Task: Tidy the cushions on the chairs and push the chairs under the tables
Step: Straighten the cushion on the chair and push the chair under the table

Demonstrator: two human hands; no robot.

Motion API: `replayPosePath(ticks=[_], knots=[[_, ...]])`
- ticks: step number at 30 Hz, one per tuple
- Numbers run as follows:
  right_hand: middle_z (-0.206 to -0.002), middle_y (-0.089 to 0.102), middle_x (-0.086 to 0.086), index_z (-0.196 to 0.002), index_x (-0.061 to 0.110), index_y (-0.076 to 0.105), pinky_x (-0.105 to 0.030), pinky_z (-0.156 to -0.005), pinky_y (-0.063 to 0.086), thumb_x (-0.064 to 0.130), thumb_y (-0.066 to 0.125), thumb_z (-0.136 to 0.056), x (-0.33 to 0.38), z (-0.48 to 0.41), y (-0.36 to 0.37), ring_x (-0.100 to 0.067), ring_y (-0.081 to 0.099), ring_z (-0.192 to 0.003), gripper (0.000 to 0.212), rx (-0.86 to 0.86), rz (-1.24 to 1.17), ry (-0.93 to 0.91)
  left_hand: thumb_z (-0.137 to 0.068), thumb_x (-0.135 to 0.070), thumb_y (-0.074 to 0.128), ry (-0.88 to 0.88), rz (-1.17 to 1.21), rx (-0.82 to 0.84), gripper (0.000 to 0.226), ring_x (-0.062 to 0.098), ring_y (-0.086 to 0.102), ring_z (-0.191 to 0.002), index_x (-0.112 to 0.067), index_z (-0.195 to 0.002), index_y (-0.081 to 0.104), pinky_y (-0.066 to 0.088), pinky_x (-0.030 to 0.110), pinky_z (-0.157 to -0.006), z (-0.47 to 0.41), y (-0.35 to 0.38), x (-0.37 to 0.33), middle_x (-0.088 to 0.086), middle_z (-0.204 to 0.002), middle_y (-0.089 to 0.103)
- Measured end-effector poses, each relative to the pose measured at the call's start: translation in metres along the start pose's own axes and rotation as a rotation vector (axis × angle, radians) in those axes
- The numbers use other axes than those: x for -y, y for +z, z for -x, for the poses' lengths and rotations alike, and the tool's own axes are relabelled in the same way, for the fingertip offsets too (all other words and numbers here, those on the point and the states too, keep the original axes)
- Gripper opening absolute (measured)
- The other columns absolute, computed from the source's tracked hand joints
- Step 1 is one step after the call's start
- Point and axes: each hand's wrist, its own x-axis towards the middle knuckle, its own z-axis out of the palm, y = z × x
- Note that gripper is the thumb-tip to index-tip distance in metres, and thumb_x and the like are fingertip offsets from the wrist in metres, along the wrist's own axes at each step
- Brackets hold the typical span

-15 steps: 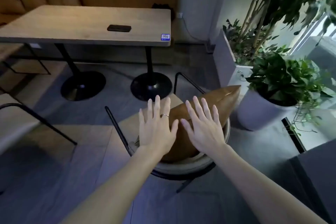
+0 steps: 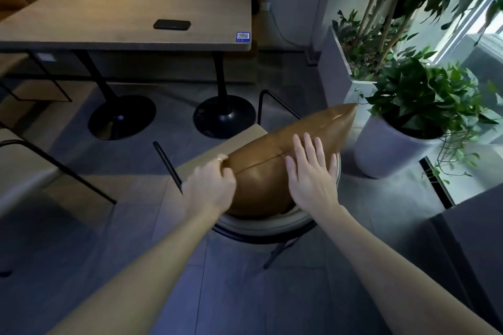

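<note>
From the head view, a brown leather cushion (image 2: 283, 149) stands on edge on the seat of a chair (image 2: 261, 226), leaning against its curved backrest, its far corner pointing toward a potted plant (image 2: 424, 106) in a white pot just beside the chair. The left hand (image 2: 209, 185) is curled, its fingers pinching the cushion's near left end at the seam. The right hand (image 2: 310, 174) lies flat with fingers spread on the cushion's top side, pressing but not gripping. The chair sits well out from the counter (image 2: 81, 24), which carries a dark phone (image 2: 172, 24) and a small blue sticker (image 2: 243, 36) near its corner.
</note>
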Motion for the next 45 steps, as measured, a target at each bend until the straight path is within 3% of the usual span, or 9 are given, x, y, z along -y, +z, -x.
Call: replayPosePath(ticks=[4, 7, 10, 13, 17, 20, 23, 28, 45], knots=[[-0.173, 0.007, -0.008, -0.164, 0.023, 0.005, -0.060, -0.123, 0.011, 0.024, 0.040, -0.103, -0.012, 0.013, -0.004, -0.031, 0.007, -0.158, 0.071, 0.021, -0.125, 0.197, -0.091, -0.003, 0.041, -0.309, 0.698, -0.100, 0.040, 0.032, 0.064, -0.111, -0.016, -0.099, 0.078, 0.052, 0.043, -0.097, 0.005, -0.002, 0.029, 0.010, -0.113, 0.073], [-0.173, 0.000, -0.008, -0.163, 0.025, -0.006, -0.061, -0.118, 0.026, 0.013, 0.051, -0.093, -0.023, 0.020, -0.004, -0.034, 0.013, -0.156, 0.091, 0.077, -0.259, 0.355, -0.089, 0.010, 0.030, -0.598, 1.166, -0.239, 0.046, 0.032, 0.069, -0.082, -0.004, -0.089, 0.074, 0.061, 0.040, -0.075, 0.012, 0.003, 0.038, 0.022, -0.103, 0.073], [-0.173, 0.000, -0.006, -0.163, 0.028, -0.007, -0.048, -0.106, 0.040, 0.008, 0.056, -0.090, -0.033, 0.024, 0.000, -0.038, 0.030, -0.149, 0.099, 0.134, -0.452, 0.580, -0.089, 0.013, 0.037, -0.669, 0.950, -0.221, 0.046, 0.029, 0.065, -0.090, -0.005, -0.119, 0.067, 0.053, 0.032, -0.077, 0.032, 0.016, 0.044, 0.023, -0.120, 0.069], [-0.171, 0.010, -0.011, -0.164, 0.024, -0.006, -0.046, -0.110, 0.035, 0.014, 0.065, -0.092, -0.045, 0.024, 0.011, -0.040, 0.031, -0.148, 0.102, 0.188, -0.642, 0.823, -0.087, 0.001, 0.060, -0.787, 0.853, 0.185, 0.047, 0.022, 0.049, -0.100, -0.014, -0.131, 0.051, 0.041, 0.035, -0.085, 0.043, 0.039, 0.049, 0.009, -0.125, 0.054], [-0.160, 0.038, -0.012, -0.162, 0.036, -0.006, -0.057, -0.108, 0.045, 0.023, 0.074, -0.081, -0.057, 0.025, 0.032, -0.042, 0.048, -0.135, 0.114, 0.263, -0.841, 0.999, -0.059, -0.027, 0.085, -0.853, 0.931, 0.482, 0.104, 0.019, 0.051, -0.106, -0.014, -0.153, 0.043, 0.044, 0.037, -0.081, 0.038, 0.069, 0.049, 0.000, -0.129, 0.059], [-0.143, 0.054, -0.010, -0.156, 0.048, 0.008, -0.062, -0.093, 0.055, 0.027, 0.074, -0.077, -0.065, 0.024, 0.043, -0.040, 0.059, -0.118, 0.106, 0.303, -0.875, 1.029, -0.037, -0.031, 0.086, -0.878, 0.967, 0.404, 0.102, 0.019, 0.061, -0.102, -0.016, -0.135, 0.058, 0.045, 0.032, -0.066, 0.031, 0.094, 0.049, 0.001, -0.121, 0.069], [-0.133, 0.056, -0.011, -0.156, 0.040, 0.013, -0.060, -0.085, 0.058, 0.022, 0.071, -0.087, -0.068, 0.020, 0.046, -0.040, 0.061, -0.113, 0.092, 0.315, -0.878, 1.027, -0.028, -0.032, 0.080, -0.858, 0.958, 0.285, 0.099, 0.024, 0.062, -0.108, -0.019, -0.124, 0.058, 0.053, 0.040, -0.089, 0.025, 0.111, 0.053, 0.002, -0.121, 0.068], [-0.126, 0.058, -0.016, -0.141, 0.023, 0.027, -0.049, -0.064, 0.059, 0.020, 0.069, -0.085, -0.069, 0.014, 0.050, -0.039, 0.062, -0.107, 0.071, 0.314, -0.820, 1.021, -0.068, -0.003, 0.079, -0.709, 0.964, 0.160, 0.064, 0.023, 0.058, -0.107, -0.023, -0.122, 0.050, 0.050, 0.038, -0.088, 0.031, 0.100, 0.036, -0.004, -0.113, 0.064], [-0.127, 0.060, -0.006, -0.138, 0.027, 0.033, -0.053, -0.079, 0.062, 0.026, 0.073, -0.087, -0.024, -0.012, 0.083, -0.032, 0.062, -0.112, 0.065, 0.305, -0.932, 0.929, -0.072, -0.004, 0.082, -0.611, 0.982, 0.126, 0.074, 0.022, 0.063, -0.111, -0.028, -0.136, 0.055, 0.049, 0.051, -0.105, -0.039, 0.063, 0.081, -0.008, -0.120, 0.069]])
